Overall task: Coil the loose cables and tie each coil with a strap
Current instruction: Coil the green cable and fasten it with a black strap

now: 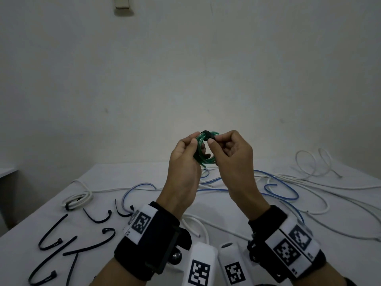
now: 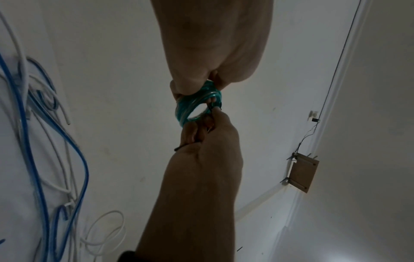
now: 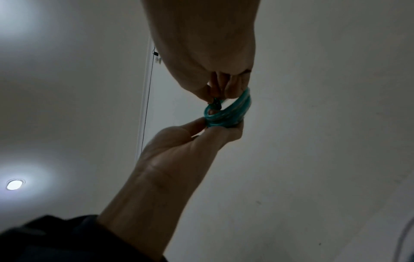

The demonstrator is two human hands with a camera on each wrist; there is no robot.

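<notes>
I hold a small green cable coil (image 1: 206,160) up in the air above the table. My left hand (image 1: 194,142) grips the coil's left side between thumb and fingers. A black strap (image 1: 206,133) wraps the top of the coil, and my right hand (image 1: 213,139) pinches it there. In the left wrist view the green coil (image 2: 190,108) sits between both hands and the strap's tail (image 2: 179,148) pokes out of the right hand (image 2: 201,159). The right wrist view shows the coil (image 3: 233,113) with the black strap (image 3: 216,106) at the right hand's fingertips (image 3: 230,88).
Loose white cables (image 1: 309,182) and blue cables (image 1: 284,195) sprawl over the white table (image 1: 41,213). A tied white coil (image 1: 79,200) lies at the left. Several black straps (image 1: 68,242) lie at the front left. Two white marked devices (image 1: 203,263) stand near the front edge.
</notes>
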